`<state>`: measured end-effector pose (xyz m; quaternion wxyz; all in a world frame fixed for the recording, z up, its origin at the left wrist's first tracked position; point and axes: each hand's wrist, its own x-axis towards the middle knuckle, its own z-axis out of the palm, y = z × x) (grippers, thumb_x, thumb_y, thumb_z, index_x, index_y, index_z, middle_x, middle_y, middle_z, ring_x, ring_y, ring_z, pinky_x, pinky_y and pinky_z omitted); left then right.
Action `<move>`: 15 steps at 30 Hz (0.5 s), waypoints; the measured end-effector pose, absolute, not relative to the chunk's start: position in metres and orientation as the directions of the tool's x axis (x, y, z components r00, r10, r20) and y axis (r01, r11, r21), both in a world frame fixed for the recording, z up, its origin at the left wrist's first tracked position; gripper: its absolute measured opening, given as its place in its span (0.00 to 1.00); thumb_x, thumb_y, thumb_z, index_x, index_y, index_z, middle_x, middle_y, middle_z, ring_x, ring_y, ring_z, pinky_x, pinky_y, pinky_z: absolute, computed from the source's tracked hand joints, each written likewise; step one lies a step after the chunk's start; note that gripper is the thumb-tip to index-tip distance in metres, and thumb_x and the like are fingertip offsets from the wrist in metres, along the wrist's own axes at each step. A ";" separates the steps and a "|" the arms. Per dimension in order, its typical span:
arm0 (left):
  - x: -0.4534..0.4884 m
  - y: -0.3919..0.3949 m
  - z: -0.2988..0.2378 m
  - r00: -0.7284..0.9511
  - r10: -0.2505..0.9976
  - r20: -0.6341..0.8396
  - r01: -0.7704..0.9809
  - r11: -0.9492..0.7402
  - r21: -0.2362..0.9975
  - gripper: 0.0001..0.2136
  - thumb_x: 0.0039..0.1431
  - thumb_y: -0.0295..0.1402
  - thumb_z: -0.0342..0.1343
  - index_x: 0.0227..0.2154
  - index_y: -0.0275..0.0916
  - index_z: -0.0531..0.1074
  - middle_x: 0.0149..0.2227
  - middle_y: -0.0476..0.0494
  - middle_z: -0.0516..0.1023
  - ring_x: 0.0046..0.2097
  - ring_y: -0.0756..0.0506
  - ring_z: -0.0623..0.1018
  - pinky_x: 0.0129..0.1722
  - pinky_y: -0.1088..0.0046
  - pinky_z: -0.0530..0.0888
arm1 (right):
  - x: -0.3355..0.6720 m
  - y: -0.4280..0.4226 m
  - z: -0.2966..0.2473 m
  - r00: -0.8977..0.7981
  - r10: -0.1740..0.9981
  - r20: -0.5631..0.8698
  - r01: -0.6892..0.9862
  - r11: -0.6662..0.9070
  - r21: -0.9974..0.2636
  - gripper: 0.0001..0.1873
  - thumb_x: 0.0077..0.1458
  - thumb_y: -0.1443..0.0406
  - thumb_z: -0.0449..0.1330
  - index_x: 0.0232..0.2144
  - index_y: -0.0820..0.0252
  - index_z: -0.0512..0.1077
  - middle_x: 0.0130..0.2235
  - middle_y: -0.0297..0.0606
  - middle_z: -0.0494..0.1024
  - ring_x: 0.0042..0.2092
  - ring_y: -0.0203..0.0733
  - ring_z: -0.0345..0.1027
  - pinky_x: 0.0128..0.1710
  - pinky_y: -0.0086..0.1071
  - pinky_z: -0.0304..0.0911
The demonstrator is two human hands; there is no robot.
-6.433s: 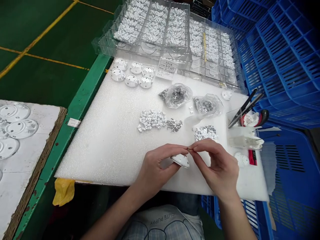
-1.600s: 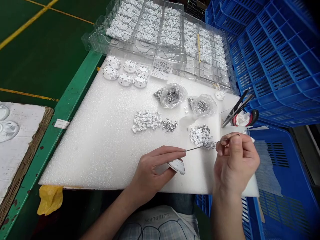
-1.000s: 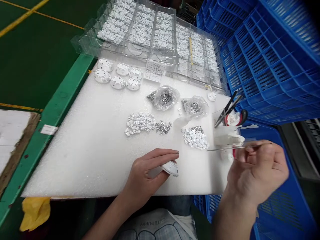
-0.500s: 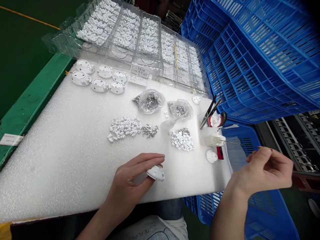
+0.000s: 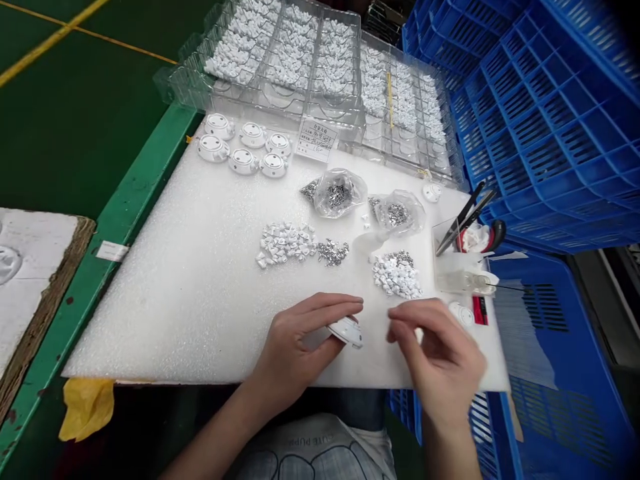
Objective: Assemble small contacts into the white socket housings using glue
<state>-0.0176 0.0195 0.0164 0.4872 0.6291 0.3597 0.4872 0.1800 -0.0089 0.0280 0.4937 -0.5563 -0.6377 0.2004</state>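
- Since the frame 0.5 s earlier, my right hand has come back from beyond the right edge of the white mat to just beside my left hand.
- Left thumb and fingers: clamped on the rim of 1 white disc, tilted above the mat. A slackened pinch could drop it.
- Right thumb and index: tips close together; blur hides whether anything lies between, so I cannot tell. A tiny part there could slip unnoticed.
- Right heap of white parts, just beyond: a brushing knuckle could scatter it.
- Thin rod, jutting from the translucent container past the mat: my forearm could snag it.
- 2 bags of metal bits, open-mouthed: a nudge could spill them.
- 6 similar discs, farthest, closely grouped: a careless placement could scuff neighbours.
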 end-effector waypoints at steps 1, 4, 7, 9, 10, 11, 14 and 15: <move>-0.017 0.020 0.016 0.266 0.926 0.269 -0.020 -0.274 0.962 0.16 0.60 0.19 0.62 0.48 0.40 0.82 0.48 0.45 0.85 0.50 0.52 0.83 0.53 0.87 0.76 | 0.172 -0.009 0.026 0.057 0.927 0.371 0.486 0.299 -0.821 0.11 0.60 0.74 0.64 0.40 0.53 0.79 0.34 0.33 0.77 0.31 0.34 0.70 0.29 0.32 0.66; -0.017 0.020 0.015 0.261 0.920 0.294 -0.020 -0.299 0.954 0.15 0.60 0.20 0.63 0.48 0.38 0.82 0.48 0.44 0.85 0.50 0.51 0.84 0.53 0.86 0.76 | 0.161 -0.006 0.020 0.043 0.934 0.356 0.472 0.294 -0.831 0.11 0.61 0.74 0.63 0.41 0.52 0.78 0.35 0.32 0.77 0.32 0.33 0.69 0.31 0.31 0.65; -0.017 0.019 0.014 0.257 0.916 0.308 -0.011 -0.316 0.949 0.15 0.60 0.21 0.63 0.49 0.39 0.82 0.48 0.43 0.85 0.50 0.49 0.84 0.53 0.83 0.78 | 0.160 -0.003 0.017 0.039 0.926 0.375 0.492 0.309 -0.814 0.11 0.61 0.74 0.63 0.41 0.52 0.78 0.35 0.32 0.76 0.33 0.33 0.69 0.31 0.30 0.65; -0.017 0.018 0.013 0.260 0.913 0.314 0.001 -0.326 0.945 0.16 0.61 0.21 0.63 0.50 0.40 0.81 0.49 0.43 0.85 0.50 0.48 0.84 0.54 0.79 0.79 | 0.160 -0.002 0.016 0.039 0.918 0.396 0.514 0.321 -0.795 0.12 0.61 0.74 0.63 0.42 0.53 0.78 0.35 0.32 0.77 0.33 0.34 0.69 0.30 0.30 0.64; -0.017 0.018 0.013 0.266 0.911 0.315 0.010 -0.329 0.944 0.17 0.61 0.20 0.63 0.51 0.40 0.81 0.50 0.43 0.85 0.51 0.47 0.84 0.54 0.76 0.80 | 0.160 -0.002 0.015 0.042 0.914 0.403 0.526 0.322 -0.787 0.12 0.60 0.74 0.63 0.42 0.53 0.78 0.36 0.33 0.77 0.33 0.34 0.69 0.30 0.30 0.64; -0.018 0.017 0.012 0.276 0.908 0.316 0.019 -0.334 0.943 0.17 0.61 0.20 0.62 0.51 0.41 0.80 0.51 0.42 0.84 0.52 0.46 0.84 0.55 0.74 0.80 | 0.160 -0.002 0.015 0.045 0.913 0.406 0.538 0.320 -0.780 0.12 0.60 0.74 0.63 0.42 0.53 0.78 0.36 0.33 0.77 0.33 0.34 0.69 0.29 0.30 0.63; -0.017 0.016 0.011 0.320 0.895 0.311 0.054 -0.346 0.937 0.18 0.61 0.19 0.61 0.52 0.41 0.80 0.54 0.41 0.83 0.53 0.43 0.83 0.56 0.68 0.81 | 0.160 -0.002 0.014 0.058 0.920 0.389 0.559 0.293 -0.776 0.10 0.61 0.73 0.63 0.41 0.54 0.78 0.35 0.34 0.77 0.33 0.35 0.68 0.29 0.31 0.62; -0.016 0.016 0.010 0.331 0.889 0.317 0.067 -0.358 0.932 0.19 0.61 0.18 0.60 0.52 0.40 0.79 0.54 0.40 0.82 0.54 0.43 0.83 0.56 0.67 0.81 | 0.161 -0.001 0.014 0.063 0.926 0.373 0.558 0.277 -0.782 0.09 0.61 0.72 0.63 0.41 0.54 0.79 0.35 0.35 0.77 0.33 0.36 0.68 0.29 0.31 0.62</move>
